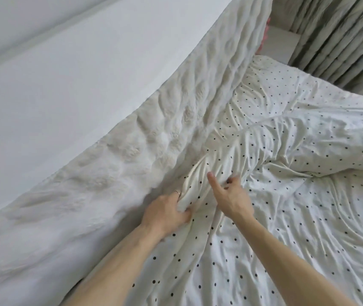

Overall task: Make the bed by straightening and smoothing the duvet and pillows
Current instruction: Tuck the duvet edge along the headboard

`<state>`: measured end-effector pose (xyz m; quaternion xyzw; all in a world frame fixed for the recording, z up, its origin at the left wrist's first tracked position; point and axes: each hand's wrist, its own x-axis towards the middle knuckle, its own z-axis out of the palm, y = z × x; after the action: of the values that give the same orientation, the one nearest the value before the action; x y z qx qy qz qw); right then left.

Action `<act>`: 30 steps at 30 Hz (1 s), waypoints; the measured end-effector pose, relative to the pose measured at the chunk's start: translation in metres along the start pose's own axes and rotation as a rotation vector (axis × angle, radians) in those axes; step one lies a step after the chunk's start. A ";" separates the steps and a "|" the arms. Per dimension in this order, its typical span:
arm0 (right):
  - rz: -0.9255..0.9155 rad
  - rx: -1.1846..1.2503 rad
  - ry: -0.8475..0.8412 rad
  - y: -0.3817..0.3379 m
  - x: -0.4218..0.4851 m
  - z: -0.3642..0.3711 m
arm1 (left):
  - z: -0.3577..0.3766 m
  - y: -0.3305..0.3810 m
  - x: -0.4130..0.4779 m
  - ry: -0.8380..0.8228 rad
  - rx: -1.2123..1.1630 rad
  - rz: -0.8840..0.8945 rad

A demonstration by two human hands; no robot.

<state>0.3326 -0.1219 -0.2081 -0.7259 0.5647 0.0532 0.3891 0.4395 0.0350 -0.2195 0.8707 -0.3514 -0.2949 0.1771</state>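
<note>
A white duvet with small black dots (275,217) covers the bed, creased and bunched into a thick ridge running toward the upper right. My left hand (167,212), with a ring on one finger, is closed on a fold of the duvet at its edge next to the fluffy wall covering. My right hand (231,195) sits just to the right of it on the same fold, thumb raised and fingers curled into the fabric. No pillow can be made out in this view.
A cream fluffy textured panel (149,138) runs along the wall side of the bed, under a plain white wall (76,69). Grey-green curtains (339,38) hang at the far right. Something pink (264,34) shows at the far corner.
</note>
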 end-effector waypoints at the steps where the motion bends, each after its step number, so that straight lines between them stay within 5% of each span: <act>1: 0.047 0.044 0.046 -0.007 0.006 -0.006 | 0.002 0.005 -0.007 0.016 0.070 0.067; 7: 0.157 0.201 0.157 -0.062 0.018 -0.023 | -0.018 -0.011 -0.024 0.324 0.314 0.473; 11: -0.133 0.293 0.373 -0.126 0.014 -0.010 | -0.053 -0.040 -0.031 0.515 0.361 0.341; 13: -0.180 0.316 0.195 -0.131 0.016 0.008 | -0.055 -0.049 -0.029 0.463 0.404 0.209; 16: -0.018 0.030 -0.355 -0.090 0.027 0.052 | -0.032 -0.052 -0.012 0.317 0.472 0.037; 22: -0.290 -0.269 -0.071 0.004 -0.013 0.093 | 0.015 -0.052 -0.047 0.271 0.329 0.215; 30: -0.425 -0.535 -0.133 0.116 -0.167 0.117 | 0.043 -0.141 -0.168 0.245 0.387 0.118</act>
<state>0.2155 0.0746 -0.2616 -0.8984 0.3405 0.1644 0.2234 0.3865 0.2482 -0.2596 0.8958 -0.4274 -0.1033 0.0653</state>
